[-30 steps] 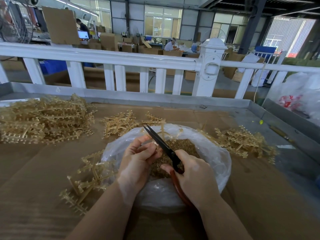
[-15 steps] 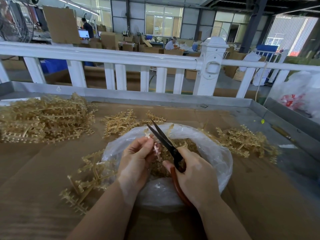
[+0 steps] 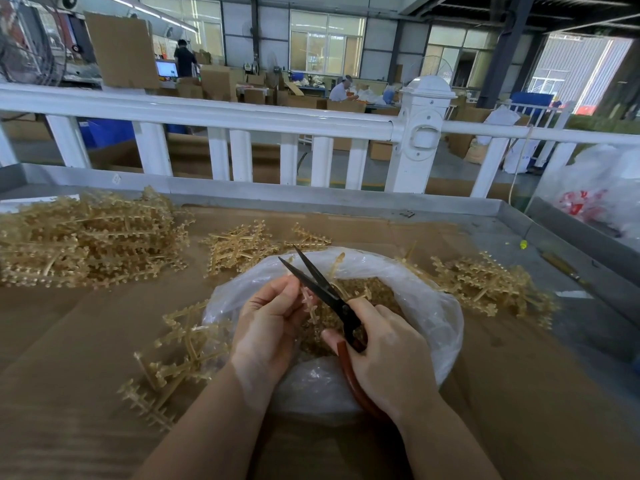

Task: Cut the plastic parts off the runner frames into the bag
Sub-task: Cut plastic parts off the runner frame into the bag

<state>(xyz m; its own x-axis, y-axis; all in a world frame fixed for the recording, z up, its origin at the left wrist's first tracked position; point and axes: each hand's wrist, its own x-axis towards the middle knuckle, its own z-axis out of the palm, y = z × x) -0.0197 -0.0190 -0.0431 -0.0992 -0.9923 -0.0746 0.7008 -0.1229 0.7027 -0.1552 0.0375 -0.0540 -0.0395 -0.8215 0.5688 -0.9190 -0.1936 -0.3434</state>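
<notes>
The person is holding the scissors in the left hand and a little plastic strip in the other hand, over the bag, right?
Not quite. The head view shows the scissors in the right hand. The left hand pinches the little plastic strip, over the bag.

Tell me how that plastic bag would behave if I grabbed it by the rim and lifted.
The bag is thin, crinkled film, so it would likely sag and fold. The cut parts heaped inside would probably slide to the bottom. It looks light, though the open mouth could spill.
</notes>
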